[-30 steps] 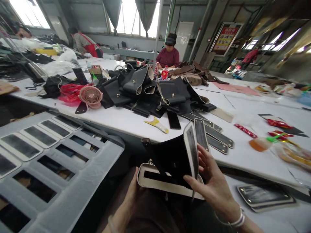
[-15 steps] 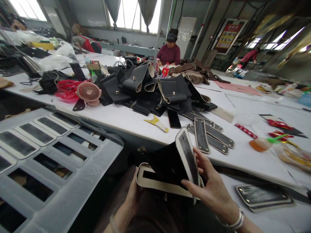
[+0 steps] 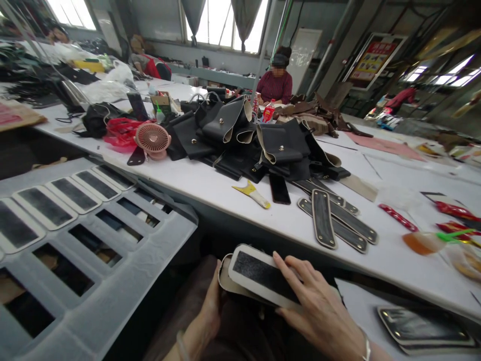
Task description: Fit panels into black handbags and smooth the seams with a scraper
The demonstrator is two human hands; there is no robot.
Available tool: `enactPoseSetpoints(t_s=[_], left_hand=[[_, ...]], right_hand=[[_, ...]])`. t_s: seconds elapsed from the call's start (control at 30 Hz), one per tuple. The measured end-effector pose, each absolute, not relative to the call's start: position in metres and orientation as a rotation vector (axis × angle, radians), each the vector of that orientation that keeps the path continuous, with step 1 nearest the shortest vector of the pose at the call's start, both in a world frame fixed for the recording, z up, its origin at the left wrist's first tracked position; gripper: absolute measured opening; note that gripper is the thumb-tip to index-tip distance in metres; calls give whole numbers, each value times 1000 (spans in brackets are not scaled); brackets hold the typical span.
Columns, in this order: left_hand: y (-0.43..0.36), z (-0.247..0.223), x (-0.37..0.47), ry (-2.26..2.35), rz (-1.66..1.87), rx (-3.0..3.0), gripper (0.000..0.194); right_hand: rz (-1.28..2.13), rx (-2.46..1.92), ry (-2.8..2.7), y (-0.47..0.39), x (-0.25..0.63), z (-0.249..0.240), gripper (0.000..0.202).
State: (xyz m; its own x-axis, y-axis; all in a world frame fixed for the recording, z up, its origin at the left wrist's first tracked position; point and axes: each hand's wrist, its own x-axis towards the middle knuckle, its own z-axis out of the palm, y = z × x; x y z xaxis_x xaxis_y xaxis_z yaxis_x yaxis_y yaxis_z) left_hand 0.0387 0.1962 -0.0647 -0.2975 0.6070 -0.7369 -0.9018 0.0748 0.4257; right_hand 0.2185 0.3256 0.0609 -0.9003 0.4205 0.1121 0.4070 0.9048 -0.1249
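In my lap lies a black leather bag (image 3: 224, 282) with a beige inner edge, its narrow end facing up. A cream-bordered panel with a dark rectangle in its middle (image 3: 255, 275) lies over that end, slightly tilted. My left hand (image 3: 211, 307) grips the bag's left end, fingers hidden behind it. My right hand (image 3: 319, 306) is on the panel's right part, fingers across the top and thumb at the near edge. The panel's right end is hidden under this hand.
Similar panels (image 3: 67, 195) lie in a row on a grey slotted rack (image 3: 150, 265) at left. Black bags (image 3: 225, 120) are heaped on the white table, beside a pink fan (image 3: 153, 140), a phone (image 3: 280, 189) and riveted strips (image 3: 323, 218). More riveted pieces (image 3: 424, 323) rest at lower right.
My right hand has swung the panel from upright down onto the bag's end, lying nearly flat. The left hand still holds the bag. The view has shifted a little to the left.
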Motion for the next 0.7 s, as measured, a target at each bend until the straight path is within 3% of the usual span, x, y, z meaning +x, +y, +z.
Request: enactPoseSetpoints(t_s=[0.17, 0.37, 0.7], left_hand=[[198, -56, 38, 1085, 1555, -391, 60], [192, -62, 41, 1136, 1561, -325, 63], [192, -76, 43, 1072, 1553, -283, 48]], right_hand=[[335, -515, -3091, 332, 210, 53, 100], [383, -470, -3181, 330, 198, 57, 80], [328, -384, -3089, 317, 219, 33, 66]])
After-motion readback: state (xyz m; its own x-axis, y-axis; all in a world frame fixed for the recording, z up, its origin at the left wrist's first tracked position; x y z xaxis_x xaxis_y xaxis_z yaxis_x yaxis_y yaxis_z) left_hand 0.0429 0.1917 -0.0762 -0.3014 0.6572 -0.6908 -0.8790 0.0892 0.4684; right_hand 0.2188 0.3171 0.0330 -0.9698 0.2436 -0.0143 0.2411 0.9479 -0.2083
